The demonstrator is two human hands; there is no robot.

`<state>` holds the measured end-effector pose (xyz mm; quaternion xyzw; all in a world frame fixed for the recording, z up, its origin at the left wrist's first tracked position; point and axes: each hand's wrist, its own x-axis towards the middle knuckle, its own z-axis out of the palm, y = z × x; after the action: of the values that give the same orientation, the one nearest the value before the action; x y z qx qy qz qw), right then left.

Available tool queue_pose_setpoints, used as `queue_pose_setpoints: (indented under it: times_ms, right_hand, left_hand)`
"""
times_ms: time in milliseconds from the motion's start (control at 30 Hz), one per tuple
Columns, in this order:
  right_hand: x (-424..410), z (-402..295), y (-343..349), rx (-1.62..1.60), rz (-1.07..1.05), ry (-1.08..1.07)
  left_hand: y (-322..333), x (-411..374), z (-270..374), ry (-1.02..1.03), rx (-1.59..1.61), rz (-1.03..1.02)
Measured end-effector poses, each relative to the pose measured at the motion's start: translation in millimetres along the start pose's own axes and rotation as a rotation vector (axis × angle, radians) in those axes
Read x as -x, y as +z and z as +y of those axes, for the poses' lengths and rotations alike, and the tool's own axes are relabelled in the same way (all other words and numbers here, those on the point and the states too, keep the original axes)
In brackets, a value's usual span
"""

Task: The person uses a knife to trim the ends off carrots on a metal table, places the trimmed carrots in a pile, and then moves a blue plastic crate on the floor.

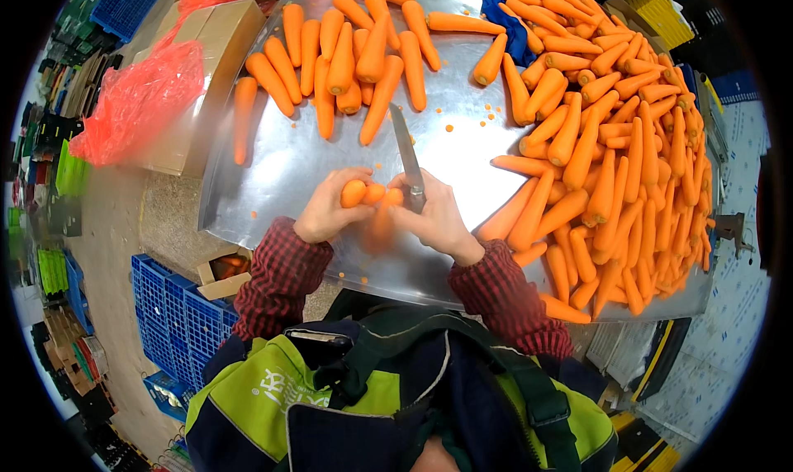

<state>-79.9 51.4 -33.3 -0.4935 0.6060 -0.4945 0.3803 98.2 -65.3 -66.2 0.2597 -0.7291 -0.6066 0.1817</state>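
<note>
Low over the near part of the steel table (288,190), my left hand (328,207) grips carrots (353,194), their rounded ends showing past the thumb. My right hand (438,219) is closed around a knife (406,144), whose blade points away from me toward the far side. Between the hands hangs another carrot (385,215), blurred at its lower end. The right thumb touches it; whether the left fingers also hold it is hidden. Beyond the blade lies a loose group of carrots (341,63). Small cut carrot slices (450,128) dot the metal.
A large heap of carrots (619,144) covers the table's right side, beside a blue cloth (517,32). Left of the table stand a cardboard box (217,57) with red plastic film (148,100), blue plastic crates (173,311) and a small open carton (223,286).
</note>
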Motion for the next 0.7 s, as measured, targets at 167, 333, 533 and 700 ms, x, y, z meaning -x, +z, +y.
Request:
queue_pose_setpoints:
  times_ms: [167, 333, 533, 700]
  right_hand:
    - [0, 2, -3, -0.062, -0.043, 0.047]
    - [3, -11, -9, -0.112, -0.024, 0.154]
    - [10, -10, -10, 0.089, -0.003, -0.005]
    - [9, -8, -12, 0.085, 0.017, 0.003]
  left_hand:
    - [-2, -4, 17, -0.202, 0.315, -0.094]
    - [5, -10, 32, -0.179, 0.369, -0.158]
    - [11, -17, 5, -0.152, 0.375, -0.272]
    - [13, -22, 11, -0.071, 0.359, -0.315]
